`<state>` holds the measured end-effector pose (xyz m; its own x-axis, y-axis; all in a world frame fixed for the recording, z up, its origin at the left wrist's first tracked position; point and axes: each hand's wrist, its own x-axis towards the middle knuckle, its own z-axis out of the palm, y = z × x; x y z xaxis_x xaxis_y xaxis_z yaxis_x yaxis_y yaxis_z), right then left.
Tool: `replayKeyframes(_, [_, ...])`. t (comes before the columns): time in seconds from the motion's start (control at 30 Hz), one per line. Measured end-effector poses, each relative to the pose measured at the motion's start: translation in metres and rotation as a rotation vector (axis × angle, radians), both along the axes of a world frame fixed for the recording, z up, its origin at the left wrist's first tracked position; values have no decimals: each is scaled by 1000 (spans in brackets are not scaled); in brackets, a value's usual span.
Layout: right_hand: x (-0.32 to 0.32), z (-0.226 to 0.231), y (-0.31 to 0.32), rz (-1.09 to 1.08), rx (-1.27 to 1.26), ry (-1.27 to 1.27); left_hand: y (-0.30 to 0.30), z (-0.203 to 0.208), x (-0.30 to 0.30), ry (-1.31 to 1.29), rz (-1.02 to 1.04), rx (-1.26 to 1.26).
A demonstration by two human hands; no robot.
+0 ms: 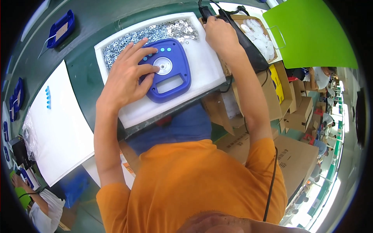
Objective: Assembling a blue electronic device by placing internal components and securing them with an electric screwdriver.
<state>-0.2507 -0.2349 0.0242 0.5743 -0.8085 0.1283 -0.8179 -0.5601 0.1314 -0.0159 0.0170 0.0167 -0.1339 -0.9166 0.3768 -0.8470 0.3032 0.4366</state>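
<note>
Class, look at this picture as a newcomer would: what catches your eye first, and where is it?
Probably the bright green panel at the upper right, along with the orange shirt filling the lower middle. Next comes the blue casing on the white tray, with the spread left hand on it. Behind the casing, small metal washers glint along the tray's far side.

A hand could pass over the bare right side of the tray (pixel 210 64), between the blue case (pixel 178 58) and the right forearm (pixel 250 95). Left of the tray, a strip of green table (pixel 79 77) offers another way. The left fingers (pixel 147 69) cover the case's left side; washers (pixel 149 34) crowd beyond. The right fingers (pixel 211 18), gripping a black tool (pixel 207 13), and the pouch (pixel 251 49) obstruct the far right.
</note>
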Motion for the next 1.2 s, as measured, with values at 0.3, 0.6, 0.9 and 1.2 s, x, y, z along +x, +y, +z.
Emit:
replayKeyframes(0.3, [18, 8, 110, 728, 339, -544, 1, -2, 2, 1, 2, 1])
replayKeyframes(0.6, [26, 4, 105, 800, 312, -422, 1, -2, 1, 11, -2, 0])
replayKeyframes(0.9, [18, 21, 91, 652, 493, -609, 1, 0, 1, 12, 1, 11])
replayKeyframes(1.2, [32, -4, 64, 572, 230, -694, 0, 2, 0, 4, -9, -17])
